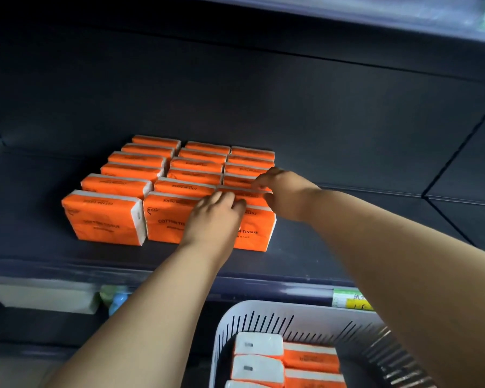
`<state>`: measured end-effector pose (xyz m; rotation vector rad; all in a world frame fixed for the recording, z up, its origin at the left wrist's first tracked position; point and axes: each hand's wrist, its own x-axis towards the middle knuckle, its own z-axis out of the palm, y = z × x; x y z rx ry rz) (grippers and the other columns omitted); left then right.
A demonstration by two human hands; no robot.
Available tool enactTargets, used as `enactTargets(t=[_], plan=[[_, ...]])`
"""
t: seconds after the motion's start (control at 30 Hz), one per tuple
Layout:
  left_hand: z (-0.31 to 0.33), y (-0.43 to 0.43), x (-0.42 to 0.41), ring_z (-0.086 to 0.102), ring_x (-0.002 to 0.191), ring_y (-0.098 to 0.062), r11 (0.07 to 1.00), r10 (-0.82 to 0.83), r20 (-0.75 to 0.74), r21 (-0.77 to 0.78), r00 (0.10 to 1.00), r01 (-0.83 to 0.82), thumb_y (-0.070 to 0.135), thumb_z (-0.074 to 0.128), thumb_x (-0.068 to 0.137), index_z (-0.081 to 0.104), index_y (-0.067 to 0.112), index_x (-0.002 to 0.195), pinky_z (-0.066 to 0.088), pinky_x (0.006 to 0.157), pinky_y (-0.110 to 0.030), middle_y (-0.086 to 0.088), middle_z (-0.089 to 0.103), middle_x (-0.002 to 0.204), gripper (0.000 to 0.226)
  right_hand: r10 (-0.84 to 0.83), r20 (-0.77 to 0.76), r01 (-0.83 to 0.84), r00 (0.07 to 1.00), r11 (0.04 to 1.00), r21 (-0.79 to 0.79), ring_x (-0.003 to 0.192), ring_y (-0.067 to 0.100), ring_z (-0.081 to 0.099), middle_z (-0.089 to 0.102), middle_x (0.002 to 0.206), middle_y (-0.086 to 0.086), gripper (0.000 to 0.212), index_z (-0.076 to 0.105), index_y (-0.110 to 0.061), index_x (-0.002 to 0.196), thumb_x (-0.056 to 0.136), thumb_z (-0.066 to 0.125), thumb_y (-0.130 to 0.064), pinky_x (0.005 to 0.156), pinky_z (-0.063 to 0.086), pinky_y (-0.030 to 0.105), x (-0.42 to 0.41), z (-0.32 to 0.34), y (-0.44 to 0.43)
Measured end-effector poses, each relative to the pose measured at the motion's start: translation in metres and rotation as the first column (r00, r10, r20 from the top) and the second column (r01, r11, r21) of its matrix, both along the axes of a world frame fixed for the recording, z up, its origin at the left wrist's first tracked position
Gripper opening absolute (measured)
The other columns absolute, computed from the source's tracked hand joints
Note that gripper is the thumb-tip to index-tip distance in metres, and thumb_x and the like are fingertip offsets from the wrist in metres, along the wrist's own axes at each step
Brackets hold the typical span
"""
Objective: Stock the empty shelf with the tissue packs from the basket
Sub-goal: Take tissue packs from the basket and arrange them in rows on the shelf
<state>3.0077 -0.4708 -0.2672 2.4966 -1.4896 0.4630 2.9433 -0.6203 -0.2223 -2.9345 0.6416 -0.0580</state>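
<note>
Orange tissue packs (104, 217) stand upright in three rows on the dark shelf (333, 233). Both hands are at the front of the right-hand row. My left hand (216, 214) grips the top of the front pack (256, 231) from the left. My right hand (286, 191) reaches over from the right, its fingers curled onto the top of the pack just behind. A white slotted basket (263, 315) sits below the shelf at the bottom right, with several more packs (308, 359) lying inside.
The shelf's right half and back are bare dark surface. Another shelf board (347, 12) hangs overhead. A green and yellow price label (350, 299) sits on the shelf's front edge. Pale goods (42, 299) show on the lower shelf at left.
</note>
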Motion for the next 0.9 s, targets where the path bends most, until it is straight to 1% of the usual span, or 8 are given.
enactTargets(t=[0.13,0.27,0.33,0.4,0.47,0.57,0.73,0.9], plan=[[0.003,-0.002,-0.003,0.037,0.125,-0.024,1.0,-0.008,0.027,0.019,1.0,0.008,0.019,0.051,0.092,0.043,0.018,0.132,0.034,0.099,-0.034,-0.003,0.043,0.128,0.041,-0.011,0.018,0.011,1.0,1.0,-0.005,0.126,0.02,0.044,0.04,0.141,0.0,0.054,0.047,-0.031,0.135,0.089,0.043,-0.002,0.102,0.042,0.033,-0.009,0.001,0.005],[0.006,0.0,-0.018,0.037,0.125,-0.023,0.999,-0.039,0.036,0.008,0.999,0.039,0.019,0.051,0.091,0.045,0.019,0.13,0.033,0.099,-0.034,-0.002,0.044,0.126,0.039,0.007,0.032,-0.007,0.999,1.0,0.004,0.122,0.022,0.047,0.045,0.135,0.001,0.054,0.05,-0.033,0.132,0.087,0.045,-0.004,0.101,0.042,0.035,-0.027,0.0,0.012],[0.007,0.001,-0.029,0.038,0.123,-0.022,0.998,-0.064,0.035,-0.007,0.997,0.065,0.02,0.053,0.09,0.046,0.019,0.127,0.034,0.098,-0.033,-0.001,0.045,0.125,0.038,0.021,0.045,-0.021,0.999,1.0,0.003,0.124,0.023,0.045,0.044,0.137,0.002,0.05,0.05,-0.031,0.133,0.088,0.048,-0.008,0.104,0.039,0.033,-0.038,0.0,0.013],[0.008,0.003,-0.042,0.038,0.124,-0.022,0.995,-0.102,0.031,-0.016,0.994,0.103,0.022,0.055,0.089,0.046,0.019,0.128,0.033,0.099,-0.032,-0.001,0.045,0.127,0.04,0.014,0.038,-0.013,0.999,1.0,-0.017,0.127,0.021,0.043,0.041,0.141,0.001,0.052,0.048,-0.028,0.134,0.087,0.048,-0.006,0.105,0.037,0.03,-0.051,0.0,0.014],[0.007,0.005,-0.055,0.037,0.126,-0.022,0.99,-0.142,0.006,-0.015,0.99,0.142,0.027,0.058,0.088,0.043,0.02,0.131,0.033,0.101,-0.032,-0.001,0.043,0.131,0.046,0.005,0.036,-0.004,0.999,1.0,-0.027,0.128,0.02,0.042,0.041,0.141,0.002,0.053,0.048,-0.028,0.135,0.087,0.047,-0.004,0.105,0.036,0.027,-0.065,-0.001,0.015],[0.006,0.011,-0.074,0.037,0.126,-0.021,0.985,-0.175,-0.051,-0.007,0.983,0.175,0.032,0.06,0.087,0.043,0.021,0.133,0.035,0.101,-0.033,0.0,0.044,0.132,0.05,-0.022,0.062,0.022,0.998,1.0,-0.003,0.126,0.023,0.044,0.043,0.137,0.005,0.049,0.049,-0.025,0.134,0.089,0.045,-0.006,0.104,0.037,0.03,-0.092,-0.002,0.022],[-0.003,0.024,-0.099,0.037,0.126,-0.02,0.976,-0.214,-0.101,0.009,0.972,0.216,0.034,0.057,0.088,0.041,0.02,0.136,0.034,0.098,-0.03,0.001,0.044,0.133,0.052,-0.072,0.051,0.07,0.996,0.997,0.039,0.126,0.02,0.043,0.043,0.138,0.003,0.046,0.049,-0.023,0.134,0.091,0.047,-0.006,0.105,0.034,0.026,-0.144,-0.011,0.028],[-0.026,0.038,-0.122,0.034,0.13,-0.018,0.972,-0.203,-0.184,0.081,0.962,0.221,0.031,0.056,0.09,0.035,0.021,0.141,0.033,0.101,-0.03,0.003,0.041,0.139,0.056,-0.158,0.018,0.155,0.987,0.983,0.1,0.126,0.02,0.044,0.041,0.14,0.001,0.044,0.049,-0.024,0.134,0.092,0.046,-0.009,0.105,0.035,0.025,-0.196,-0.032,0.036]])
